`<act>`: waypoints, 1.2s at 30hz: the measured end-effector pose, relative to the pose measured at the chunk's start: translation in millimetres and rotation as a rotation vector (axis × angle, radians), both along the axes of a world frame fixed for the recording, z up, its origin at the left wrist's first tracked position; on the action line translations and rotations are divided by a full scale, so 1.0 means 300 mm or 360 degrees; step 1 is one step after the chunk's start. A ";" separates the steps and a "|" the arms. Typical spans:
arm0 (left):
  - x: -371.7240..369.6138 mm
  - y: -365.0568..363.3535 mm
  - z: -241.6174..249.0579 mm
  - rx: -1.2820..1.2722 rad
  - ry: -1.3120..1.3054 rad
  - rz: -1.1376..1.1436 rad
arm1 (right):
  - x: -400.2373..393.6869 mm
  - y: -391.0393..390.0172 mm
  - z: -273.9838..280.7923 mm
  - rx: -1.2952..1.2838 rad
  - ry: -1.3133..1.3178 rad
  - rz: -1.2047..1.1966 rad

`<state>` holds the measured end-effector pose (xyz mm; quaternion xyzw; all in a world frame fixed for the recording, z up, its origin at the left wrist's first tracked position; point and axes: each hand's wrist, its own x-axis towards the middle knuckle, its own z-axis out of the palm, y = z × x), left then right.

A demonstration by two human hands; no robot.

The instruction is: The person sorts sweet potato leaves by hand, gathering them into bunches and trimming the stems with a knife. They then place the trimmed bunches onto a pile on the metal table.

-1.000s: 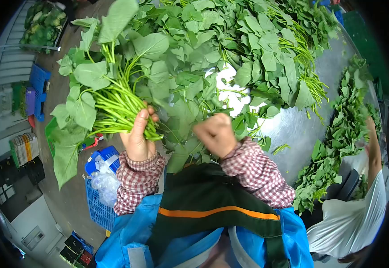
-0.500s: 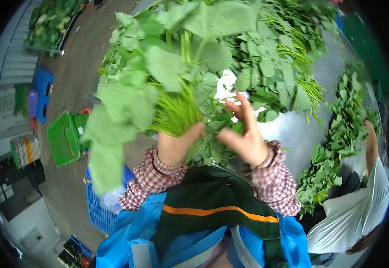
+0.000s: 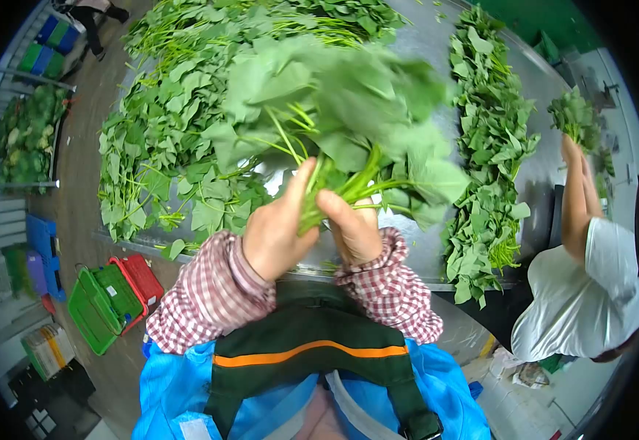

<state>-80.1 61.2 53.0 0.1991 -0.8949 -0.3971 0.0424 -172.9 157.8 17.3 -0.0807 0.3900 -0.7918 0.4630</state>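
A bunch of leafy greens, with broad heart-shaped leaves and pale green stems, is held up in front of my chest. My left hand closes around the stems from the left, its thumb raised along them. On the other side my right hand also grips the stem ends, thumb pressed across them. The leaves fan up and to the right, blurred by motion. Below and beyond lies a metal table with a large heap of the same greens at left. A long row of greens runs down its right part.
At right, a person in a white shirt holds up another bunch. A green basket and a red basket stand on the floor at left. Beyond are blue crates, a vegetable rack and a distant person.
The bunch has swung from the left to the centre and right. My right hand, open and apart before, now grips the stems beside my left. The view has turned; the co-worker now lifts a bunch.
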 end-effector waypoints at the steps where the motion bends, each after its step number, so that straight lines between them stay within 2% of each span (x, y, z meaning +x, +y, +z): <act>1: -0.028 0.004 -0.067 0.0492 0.0386 0.0052 | -0.044 0.040 0.020 -0.0027 0.0208 0.0196; 3: -0.095 0.051 -0.111 0.1312 0.0650 0.0041 | -0.102 0.084 -0.009 -0.0143 0.0655 -0.0007; 4: -0.112 0.072 -0.122 0.1765 0.0433 0.0008 | -0.100 0.103 -0.013 0.0015 0.0461 -0.0261; 5: -0.149 0.110 -0.131 0.1935 0.0437 0.0004 | -0.095 0.127 -0.015 0.0182 0.0256 -0.0506; 6: -0.175 0.153 -0.154 0.1962 0.0476 0.0075 | -0.125 0.168 -0.023 0.0318 0.0227 -0.0378; 9: -0.240 0.238 -0.224 0.1907 0.0502 0.0144 | -0.182 0.239 -0.099 0.0527 0.0784 -0.0591; 10: -0.264 0.261 -0.224 0.1871 0.0516 0.0139 | -0.198 0.264 -0.071 0.0608 0.0607 -0.0557; 12: -0.306 0.287 -0.234 0.1837 0.0476 0.0097 | -0.213 0.305 -0.079 0.0493 0.0542 -0.0723; 14: -0.345 0.317 -0.239 0.1845 0.0476 0.0236 | -0.223 0.356 -0.101 0.0428 0.0544 -0.0749; 15: -0.366 0.333 -0.240 0.1840 0.0483 0.0310 | -0.243 0.385 -0.161 0.0500 0.1231 -0.0782; 17: -0.411 0.367 -0.228 0.1956 0.0600 0.0443 | -0.264 0.422 -0.139 0.0562 0.2066 -0.0870; 18: -0.428 0.371 -0.229 0.1986 0.0588 0.0437 | -0.282 0.481 -0.157 0.0411 0.2157 -0.0648; 19: -0.446 0.372 -0.231 0.2016 0.0579 0.0430 | -0.285 0.507 -0.104 0.0315 0.2089 -0.0500; 20: -0.459 0.363 -0.237 0.1921 0.0579 0.0338 | -0.284 0.560 -0.126 0.0444 0.2047 0.0000; 21: -0.468 0.361 -0.218 0.1641 0.0487 0.0255 | -0.296 0.609 -0.168 0.0567 0.1976 0.0494; 23: -0.499 0.366 -0.170 0.1095 0.0316 0.0075 | -0.322 0.633 -0.283 0.0970 0.1710 0.0087; 24: -0.507 0.381 -0.210 0.0694 0.0299 -0.0072 | -0.342 0.652 -0.318 0.1175 0.1569 -0.0115; 25: -0.515 0.396 -0.249 0.0283 0.0301 -0.0182 | -0.372 0.597 -0.212 0.0693 0.0913 -0.0233; 27: -0.542 0.481 -0.162 -0.0436 0.0016 -0.0271 | -0.415 0.492 -0.189 -0.0162 -0.0232 -0.0301; 29: -0.590 0.521 -0.140 -0.1121 -0.0277 -0.0443 | -0.439 0.450 -0.161 -0.0100 -0.0662 -0.0648; 30: -0.601 0.537 -0.117 -0.1196 -0.0282 -0.0500 | -0.438 0.451 -0.209 -0.0334 -0.0823 -0.0635; 32: -0.592 0.572 -0.070 -0.1331 -0.0338 -0.0563 | -0.434 0.476 -0.210 -0.0462 -0.0971 -0.0607; 33: -0.584 0.578 -0.054 -0.1247 -0.0300 -0.0588 | -0.435 0.482 -0.211 -0.0535 -0.1051 -0.0586; 35: -0.571 0.573 -0.016 -0.1098 -0.0217 -0.0630 | -0.470 0.511 -0.202 -0.0580 -0.0938 -0.0478; 36: -0.574 0.574 0.024 -0.0850 -0.0212 -0.0604 | -0.491 0.528 -0.184 -0.0566 -0.0918 -0.0417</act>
